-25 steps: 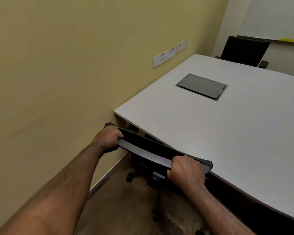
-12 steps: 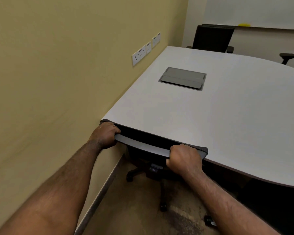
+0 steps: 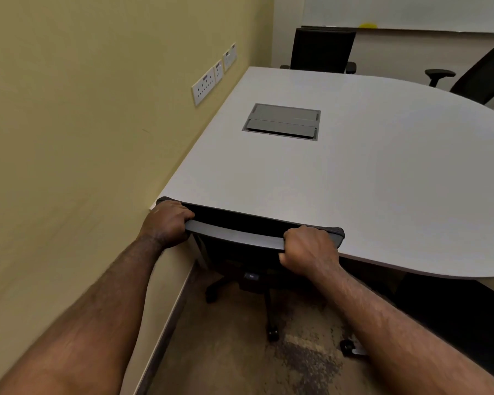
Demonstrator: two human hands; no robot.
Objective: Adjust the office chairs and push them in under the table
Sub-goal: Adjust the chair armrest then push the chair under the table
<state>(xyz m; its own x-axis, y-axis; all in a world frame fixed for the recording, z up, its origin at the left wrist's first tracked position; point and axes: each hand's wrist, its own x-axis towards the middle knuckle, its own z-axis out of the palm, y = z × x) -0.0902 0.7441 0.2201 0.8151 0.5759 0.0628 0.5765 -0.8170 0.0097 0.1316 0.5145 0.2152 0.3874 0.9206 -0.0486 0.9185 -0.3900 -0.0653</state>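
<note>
A black office chair (image 3: pixel 237 233) stands right at the near edge of the white table (image 3: pixel 368 195), its backrest top against the tabletop rim and its seat hidden underneath. My left hand (image 3: pixel 166 222) grips the left end of the backrest's top bar. My right hand (image 3: pixel 308 249) grips the right end of the same bar. The chair's star base and castors (image 3: pixel 271 333) show on the floor below. A second black chair (image 3: pixel 321 49) stands at the table's far end, and a third (image 3: pixel 485 72) sits at the far right, partly cut off.
A yellow wall (image 3: pixel 83 138) with sockets (image 3: pixel 204 85) runs close along the left, touching the table's side. A grey cable hatch (image 3: pixel 281 121) is set in the tabletop. Worn brown carpet (image 3: pixel 234 352) lies underfoot. A whiteboard ledge (image 3: pixel 411 29) runs along the back wall.
The chair has rolled forward until its backrest top meets the table edge. Both hands kept their grip, and my view has shifted right, showing more of the room.
</note>
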